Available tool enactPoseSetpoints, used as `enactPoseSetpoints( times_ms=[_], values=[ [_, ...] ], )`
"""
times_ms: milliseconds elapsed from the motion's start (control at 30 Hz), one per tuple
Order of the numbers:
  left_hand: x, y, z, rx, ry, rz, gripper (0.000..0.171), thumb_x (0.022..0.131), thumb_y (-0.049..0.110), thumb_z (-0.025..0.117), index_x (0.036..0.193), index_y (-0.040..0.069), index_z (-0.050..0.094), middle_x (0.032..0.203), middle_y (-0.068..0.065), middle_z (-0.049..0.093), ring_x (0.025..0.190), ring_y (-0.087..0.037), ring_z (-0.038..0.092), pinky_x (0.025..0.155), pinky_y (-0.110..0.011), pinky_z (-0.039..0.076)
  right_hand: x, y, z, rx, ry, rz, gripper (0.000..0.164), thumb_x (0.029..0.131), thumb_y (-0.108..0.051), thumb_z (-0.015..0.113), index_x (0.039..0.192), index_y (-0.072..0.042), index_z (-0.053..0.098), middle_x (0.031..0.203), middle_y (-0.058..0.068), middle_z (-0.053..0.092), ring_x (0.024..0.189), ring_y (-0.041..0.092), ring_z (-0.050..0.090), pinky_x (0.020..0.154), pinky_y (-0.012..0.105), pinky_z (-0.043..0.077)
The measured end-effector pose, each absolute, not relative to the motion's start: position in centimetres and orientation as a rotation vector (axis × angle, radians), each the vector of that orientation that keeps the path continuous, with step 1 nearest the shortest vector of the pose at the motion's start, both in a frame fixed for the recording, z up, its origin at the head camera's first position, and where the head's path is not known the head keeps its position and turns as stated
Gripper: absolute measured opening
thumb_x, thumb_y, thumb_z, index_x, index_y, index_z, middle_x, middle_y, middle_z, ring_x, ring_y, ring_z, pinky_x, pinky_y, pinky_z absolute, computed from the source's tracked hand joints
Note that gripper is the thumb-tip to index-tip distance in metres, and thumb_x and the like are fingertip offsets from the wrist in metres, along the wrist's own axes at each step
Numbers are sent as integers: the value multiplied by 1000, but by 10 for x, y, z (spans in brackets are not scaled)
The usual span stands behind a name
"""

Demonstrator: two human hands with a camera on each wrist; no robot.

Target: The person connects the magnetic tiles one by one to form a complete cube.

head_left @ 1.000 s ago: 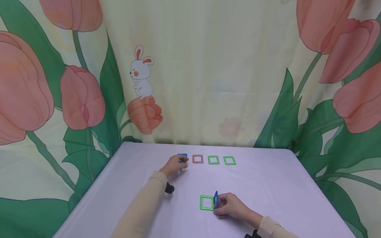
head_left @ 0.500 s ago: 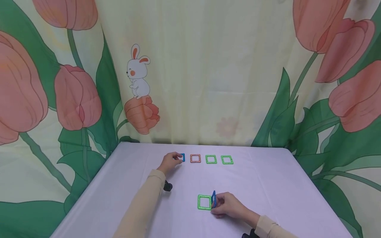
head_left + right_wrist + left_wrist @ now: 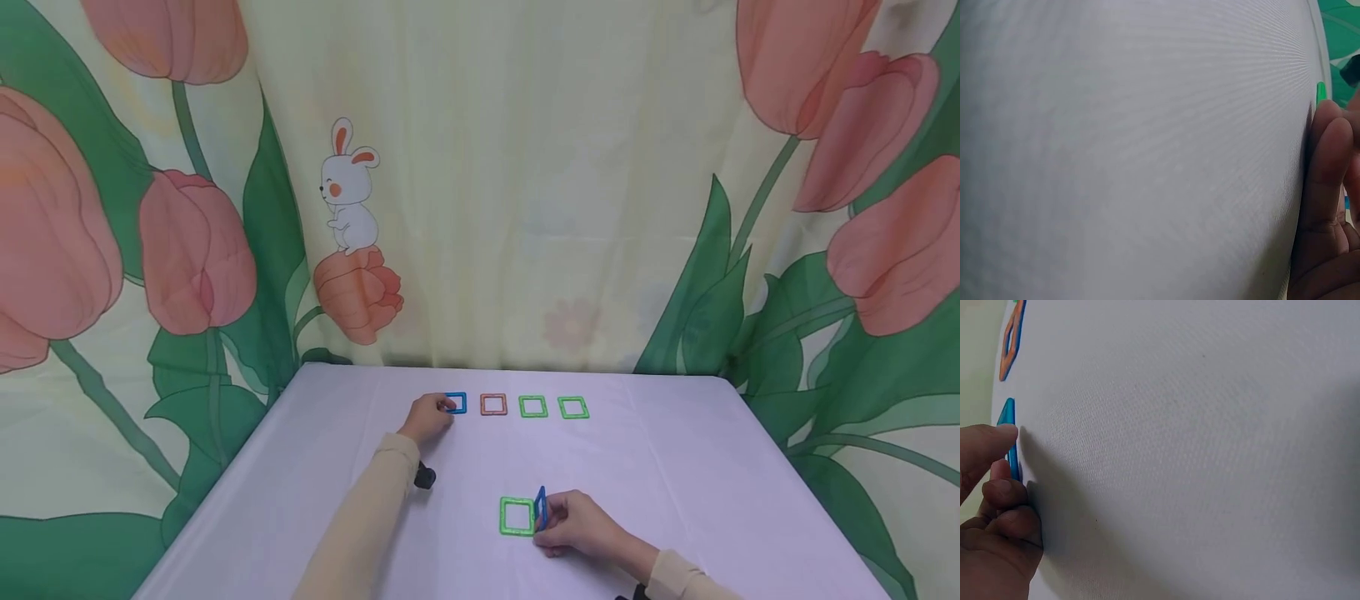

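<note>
Right hand (image 3: 581,523) pinches upright blue square (image 3: 543,503) against flat green square (image 3: 517,533); left hand (image 3: 428,417) pinches far blue square (image 3: 464,403) beside orange square (image 3: 493,413).

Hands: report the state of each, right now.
Left hand: pinching the far blue square frame.
Right hand: holding the nearer blue square frame on edge.

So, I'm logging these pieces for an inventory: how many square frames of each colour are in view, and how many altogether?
Green square frames: 3
Blue square frames: 2
Orange square frame: 1
Total: 6
</note>
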State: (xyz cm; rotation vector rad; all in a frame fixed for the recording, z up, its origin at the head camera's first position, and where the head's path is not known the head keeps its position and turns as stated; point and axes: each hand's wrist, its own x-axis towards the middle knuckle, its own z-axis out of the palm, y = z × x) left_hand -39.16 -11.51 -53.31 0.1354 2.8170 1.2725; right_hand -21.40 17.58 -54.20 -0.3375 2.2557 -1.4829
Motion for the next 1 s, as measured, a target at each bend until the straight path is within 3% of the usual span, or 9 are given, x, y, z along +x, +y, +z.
enactPoseSetpoints(
  times_ms=[533,1000],
  values=[
    [-391,-116,-534,182,2919,1292,7,84,-4,72,88,1,71,78,-6,62,77,-21,56,73,-33,47,-216,176,-540,-361,2253,-1496,15,82,-6,82,88,-3,69,75,1,73,63,11,68,59,20,53],
    [-389,-115,-539,169,2926,1309,6,88,3,75,94,4,73,81,-2,63,80,-18,54,75,-32,46,-215,177,-543,-353,2237,-1512,15,82,-5,82,87,-3,68,74,3,73,63,11,69,60,22,56]
  ],
)
